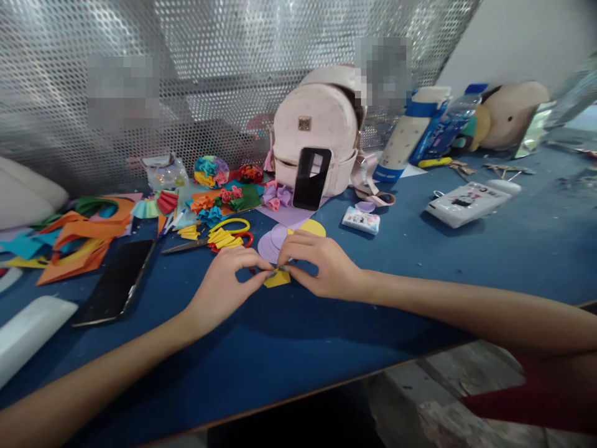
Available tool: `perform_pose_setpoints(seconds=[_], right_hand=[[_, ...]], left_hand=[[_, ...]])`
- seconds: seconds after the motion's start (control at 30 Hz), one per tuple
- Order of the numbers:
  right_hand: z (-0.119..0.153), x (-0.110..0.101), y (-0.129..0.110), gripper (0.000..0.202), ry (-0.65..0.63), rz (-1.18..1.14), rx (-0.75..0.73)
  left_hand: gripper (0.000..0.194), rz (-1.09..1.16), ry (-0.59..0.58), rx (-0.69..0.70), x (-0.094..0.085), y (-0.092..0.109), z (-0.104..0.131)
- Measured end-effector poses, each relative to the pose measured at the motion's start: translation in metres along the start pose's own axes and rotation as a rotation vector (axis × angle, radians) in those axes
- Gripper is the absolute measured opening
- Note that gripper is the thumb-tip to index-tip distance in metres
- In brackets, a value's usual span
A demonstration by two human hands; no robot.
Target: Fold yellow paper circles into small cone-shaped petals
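Between my hands is a small yellow paper piece (278,279), its upper edge pinched by the fingertips of both. My left hand (228,277) grips it from the left, thumb and forefinger together. From the right, my right hand (324,264) pinches the same edge, its fingers partly covering round paper pieces behind. Those are purple paper circles (269,246) and a yellow paper circle (316,228). Left of them lie folded yellow paper pieces (226,239) on scissors with yellow and red handles (236,223).
A dark phone (116,280) and orange paper scraps (79,239) lie left on the blue table (289,348). Behind stand a white backpack (317,118), an upright phone (312,178) and a bottle (405,137). Tissue packs (361,220) lie to the right.
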State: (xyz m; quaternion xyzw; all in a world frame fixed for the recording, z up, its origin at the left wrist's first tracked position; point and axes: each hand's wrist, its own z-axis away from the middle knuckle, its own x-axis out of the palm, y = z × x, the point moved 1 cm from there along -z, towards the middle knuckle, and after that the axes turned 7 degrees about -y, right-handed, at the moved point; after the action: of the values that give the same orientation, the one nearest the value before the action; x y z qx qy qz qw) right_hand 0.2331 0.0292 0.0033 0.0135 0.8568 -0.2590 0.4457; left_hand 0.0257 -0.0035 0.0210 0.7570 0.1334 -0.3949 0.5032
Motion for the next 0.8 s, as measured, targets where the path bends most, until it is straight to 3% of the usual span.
perform_pose_setpoints(seconds=[0.17, 0.43, 0.8], right_hand=[[0.001, 0.001, -0.002, 0.013, -0.037, 0.051, -0.022], [0.001, 0.002, -0.006, 0.012, -0.087, 0.175, -0.052], [0.001, 0.002, -0.001, 0.012, -0.035, -0.035, 0.049]], left_hand=[[0.012, 0.212, -0.068, -0.135, 0.001, -0.006, -0.002], [0.009, 0.268, -0.062, -0.169, 0.005, -0.008, -0.002], [0.015, 0.220, -0.166, -0.193, -0.008, -0.008, -0.007]])
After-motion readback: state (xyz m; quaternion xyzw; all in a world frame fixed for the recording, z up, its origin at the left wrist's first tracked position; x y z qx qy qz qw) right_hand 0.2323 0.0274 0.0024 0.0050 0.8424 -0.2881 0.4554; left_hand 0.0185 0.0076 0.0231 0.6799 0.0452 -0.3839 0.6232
